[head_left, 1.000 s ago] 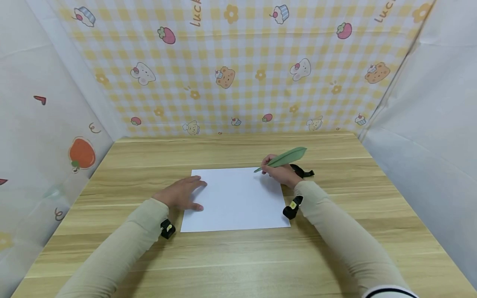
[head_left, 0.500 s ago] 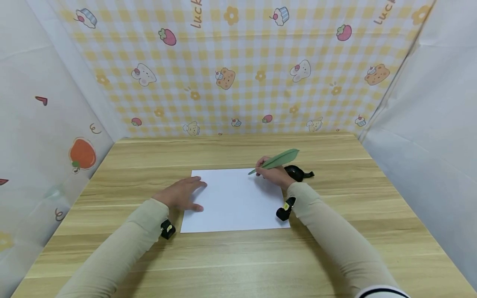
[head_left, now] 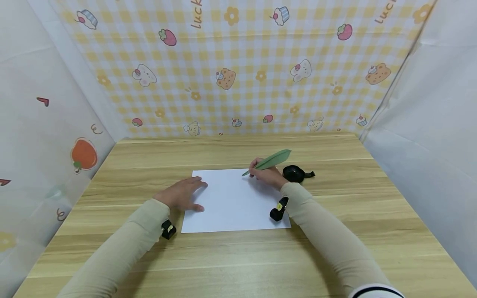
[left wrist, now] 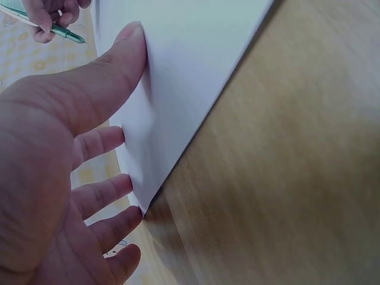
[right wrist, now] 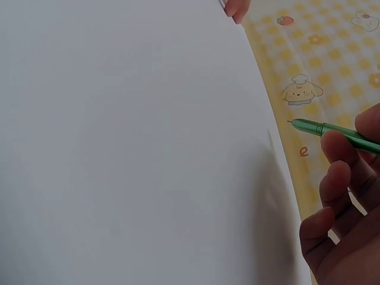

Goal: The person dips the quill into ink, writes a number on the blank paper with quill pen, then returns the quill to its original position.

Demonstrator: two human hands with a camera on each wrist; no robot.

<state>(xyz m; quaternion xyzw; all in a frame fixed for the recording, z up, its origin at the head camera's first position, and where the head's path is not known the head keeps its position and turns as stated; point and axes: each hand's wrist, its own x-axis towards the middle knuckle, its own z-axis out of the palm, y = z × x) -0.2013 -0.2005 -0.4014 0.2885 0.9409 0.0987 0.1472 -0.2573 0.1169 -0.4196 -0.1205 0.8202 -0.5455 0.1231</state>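
A white sheet of paper (head_left: 231,207) lies on the wooden table. My left hand (head_left: 182,193) rests on its left edge, fingers spread; in the left wrist view the thumb (left wrist: 122,62) lies along the sheet. With thumb and fingers my right hand (head_left: 266,174) pinches a green pen (head_left: 273,159) topped by a leaf-shaped piece that slants up to the right. Its tip overlaps the sheet's upper part in the head view. From the right wrist, the pen's green barrel (right wrist: 341,135) and thin point show raised, against the patterned cloth beyond the paper.
Just right of the right hand is a black rounded object (head_left: 293,174) with a short tail. A yellow checked cloth (head_left: 238,54) hangs behind the wooden table (head_left: 238,265), with white sheeting (head_left: 428,124) at both sides. Each wrist wears a small black camera (head_left: 278,209).
The right hand has shifted left over the sheet with the pen, uncovering more of the black rounded object. The left hand stays in place on the paper.
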